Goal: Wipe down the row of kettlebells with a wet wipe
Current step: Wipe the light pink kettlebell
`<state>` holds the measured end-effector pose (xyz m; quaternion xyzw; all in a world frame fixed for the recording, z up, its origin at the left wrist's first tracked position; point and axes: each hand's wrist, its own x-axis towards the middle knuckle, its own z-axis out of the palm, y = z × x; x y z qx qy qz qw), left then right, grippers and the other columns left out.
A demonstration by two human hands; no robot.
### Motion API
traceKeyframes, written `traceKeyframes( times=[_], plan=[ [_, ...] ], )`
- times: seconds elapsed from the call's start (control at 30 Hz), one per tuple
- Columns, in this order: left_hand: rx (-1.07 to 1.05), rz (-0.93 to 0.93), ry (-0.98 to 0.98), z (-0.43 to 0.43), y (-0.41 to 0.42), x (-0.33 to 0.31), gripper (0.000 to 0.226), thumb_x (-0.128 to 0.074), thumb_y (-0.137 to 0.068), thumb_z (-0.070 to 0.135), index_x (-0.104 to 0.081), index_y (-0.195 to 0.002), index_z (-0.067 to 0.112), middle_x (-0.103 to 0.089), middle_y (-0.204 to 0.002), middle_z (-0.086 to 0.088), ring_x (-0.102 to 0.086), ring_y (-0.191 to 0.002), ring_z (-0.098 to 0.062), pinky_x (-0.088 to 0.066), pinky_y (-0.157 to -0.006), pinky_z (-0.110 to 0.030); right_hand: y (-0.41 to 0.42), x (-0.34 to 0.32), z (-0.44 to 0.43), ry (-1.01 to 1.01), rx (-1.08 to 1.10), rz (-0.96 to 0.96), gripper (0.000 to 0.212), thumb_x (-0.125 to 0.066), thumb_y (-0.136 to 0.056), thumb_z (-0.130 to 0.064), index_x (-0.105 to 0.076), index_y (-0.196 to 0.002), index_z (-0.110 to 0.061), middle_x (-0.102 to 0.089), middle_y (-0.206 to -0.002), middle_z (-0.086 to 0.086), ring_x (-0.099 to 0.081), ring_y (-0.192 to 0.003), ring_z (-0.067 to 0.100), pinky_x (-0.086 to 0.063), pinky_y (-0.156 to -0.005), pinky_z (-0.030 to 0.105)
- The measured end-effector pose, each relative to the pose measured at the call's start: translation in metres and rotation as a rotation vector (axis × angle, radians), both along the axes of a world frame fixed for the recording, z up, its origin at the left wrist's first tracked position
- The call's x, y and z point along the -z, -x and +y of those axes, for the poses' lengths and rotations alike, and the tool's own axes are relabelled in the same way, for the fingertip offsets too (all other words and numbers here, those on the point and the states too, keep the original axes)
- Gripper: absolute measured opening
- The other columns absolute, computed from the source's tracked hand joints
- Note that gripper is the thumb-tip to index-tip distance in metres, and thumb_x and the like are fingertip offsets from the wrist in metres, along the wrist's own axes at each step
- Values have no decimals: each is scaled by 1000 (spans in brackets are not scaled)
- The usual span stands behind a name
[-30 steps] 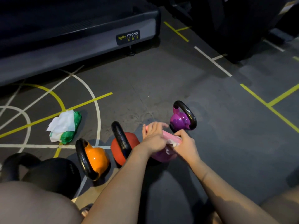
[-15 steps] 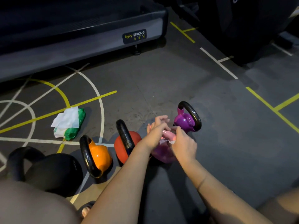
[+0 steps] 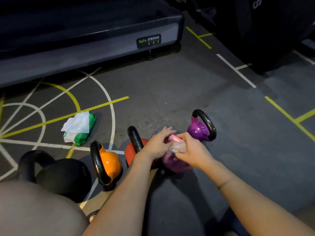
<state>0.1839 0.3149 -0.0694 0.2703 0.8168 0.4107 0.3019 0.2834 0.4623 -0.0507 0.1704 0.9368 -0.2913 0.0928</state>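
Head view: 5 kettlebells stand in a row on the dark gym floor, from the person's left to right: a large black kettlebell, an orange kettlebell, a red kettlebell, a pale purple kettlebell with a pink handle, and a bright purple kettlebell at the far end. Both hands work on the pale purple one. The left hand lies over the handle and top of the bell, fingers loosely curled and partly spread, steadying it; whether it truly grips the handle cannot be told. The right hand is closed around a crumpled wet wipe, pressing it against the shoulder of the bell just below the handle.

The wipe pack, green with white sheets pulled out on top, lies on the painted floor lines well apart from the hands, beyond the orange kettlebell. A treadmill base runs along the back.

The step in hand looks like wiping the 4th bell in the row, around its handle and upper body. By its place in the row the bright purple bell probably comes next, though nothing shows which bells are already cleaned. The next move calls for carrying the wipe around the rest of the handle and body while the left hand keeps the light bell from tipping or rolling, then shifting both hands right
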Motion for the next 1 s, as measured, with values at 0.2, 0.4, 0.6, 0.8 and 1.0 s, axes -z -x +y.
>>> traceKeyframes(
  times=[0.2,0.4,0.6,0.8,1.0],
  plan=[
    [51,121,78,1,0,-2,64,-70,-93,14,-46,-151,20,-30,-165,1,-14,-154,-12,-8,-113,-13,-24,12,-10,13,280,155,60,-70,-82,-40,-54,-140,-30,-64,-131,-4,-60,-119,23,-49,-93,35],
    [96,195,170,-1,-7,-3,75,-70,-87,10,-40,-154,24,-22,-167,5,-9,-155,-10,-18,-119,-25,-23,4,-18,-87,265,52,23,-58,-87,-26,-64,-108,-19,-69,-99,8,-64,-95,35,-46,-72,35],
    [83,115,148,-2,-5,-10,79,-47,-83,-13,-42,-153,23,-22,-167,6,-8,-155,-10,-11,-120,-22,-16,-8,-6,-1,36,-130,62,-54,-76,-30,-46,-136,-17,-57,-121,8,-55,-113,32,-47,-92,42],
    [-25,-27,27,-4,-6,-11,78,-38,-80,-19,-50,-147,19,-29,-164,4,-9,-155,-9,-5,-116,-14,-13,10,-28,-435,75,-41,64,-61,-82,-62,-49,-126,-18,-62,-109,4,-63,-100,28,-48,-78,38],
    [-51,-97,44,-2,0,-17,81,-33,-78,-22,-54,-145,19,-34,-162,6,-15,-153,-6,-6,-119,-17,-25,25,1,-407,13,103,23,-67,-85,-28,-54,-92,-12,-65,-84,8,-63,-73,37,-40,-56,37]
  ],
)
